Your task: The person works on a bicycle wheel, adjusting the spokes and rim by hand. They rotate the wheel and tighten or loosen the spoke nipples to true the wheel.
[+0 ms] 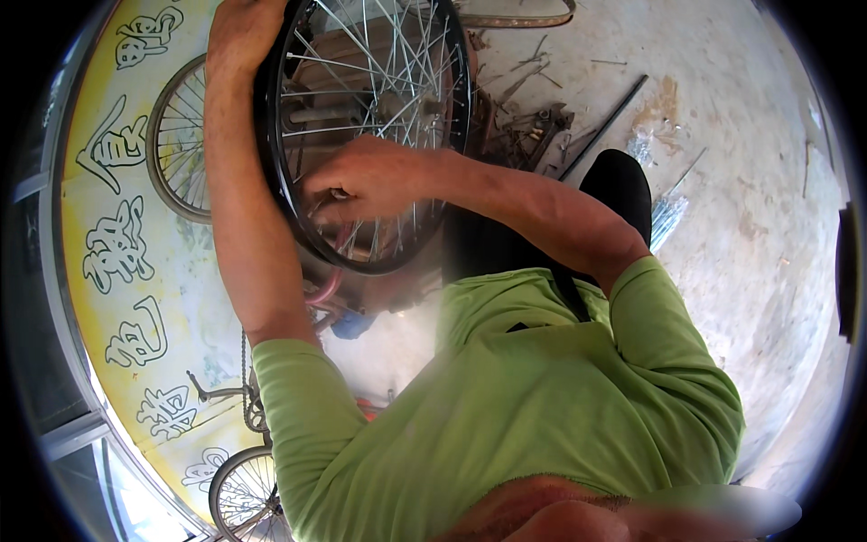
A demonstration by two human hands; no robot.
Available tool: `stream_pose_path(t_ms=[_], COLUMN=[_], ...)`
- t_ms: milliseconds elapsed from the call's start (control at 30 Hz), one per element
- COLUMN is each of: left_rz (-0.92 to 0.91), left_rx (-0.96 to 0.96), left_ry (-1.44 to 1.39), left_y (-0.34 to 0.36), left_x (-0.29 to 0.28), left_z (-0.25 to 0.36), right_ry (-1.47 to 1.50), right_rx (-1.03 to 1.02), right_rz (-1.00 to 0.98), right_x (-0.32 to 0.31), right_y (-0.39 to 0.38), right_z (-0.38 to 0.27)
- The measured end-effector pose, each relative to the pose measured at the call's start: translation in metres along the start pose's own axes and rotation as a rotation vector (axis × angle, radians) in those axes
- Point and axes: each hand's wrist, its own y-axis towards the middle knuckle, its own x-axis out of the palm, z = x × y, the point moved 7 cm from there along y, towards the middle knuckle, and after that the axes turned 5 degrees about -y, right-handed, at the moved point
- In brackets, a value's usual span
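Note:
A bicycle wheel with a black rim (384,266), silver spokes and a metal hub (393,108) stands upright in front of me. My right hand (366,179) reaches across the spokes to the lower left part of the rim. Its fingers are closed, and a small shiny piece shows between them, too small to name. My left hand (246,36) is up at the wheel's upper left side, beside the rim. Its fingers run past the top of the picture, so their grip is hidden.
Loose hand tools (546,131) and a long black rod (607,125) lie on the pale floor to the right. Near my knee is a bundle of spokes (668,217). At the left, a bicycle wheel (152,149) and another bicycle's wheel (215,495) stand by a lettered board (99,235).

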Motion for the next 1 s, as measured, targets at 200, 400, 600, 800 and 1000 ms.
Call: stream_pose_path(t_ms=[200, 400, 600, 800, 1000], left_rz=[-0.006, -0.014, -0.031, -0.047, -0.043], left_rx=[0.037, 0.007, -0.017, -0.018, 0.002], left_ry=[0.004, -0.054, -0.098, -0.058, -0.037], left_y=[-0.001, 0.003, -0.004, -0.01, -0.005], left_x=[-0.003, 0.0, 0.002, -0.001, 0.0], left_z=[0.001, -0.008, 0.003, 0.005, 0.002], right_ry=[0.102, 0.127, 0.134, 0.092, 0.064], right_rx=[0.039, -0.013, 0.028, -0.017, 0.083], right_rz=[0.057, 0.006, 0.069, 0.017, -0.022], right_x=[0.002, 0.004, 0.006, 0.003, 0.003], right_y=[-0.003, 0.001, -0.001, 0.001, -0.002], right_z=[0.001, 0.004, 0.007, 0.003, 0.003])
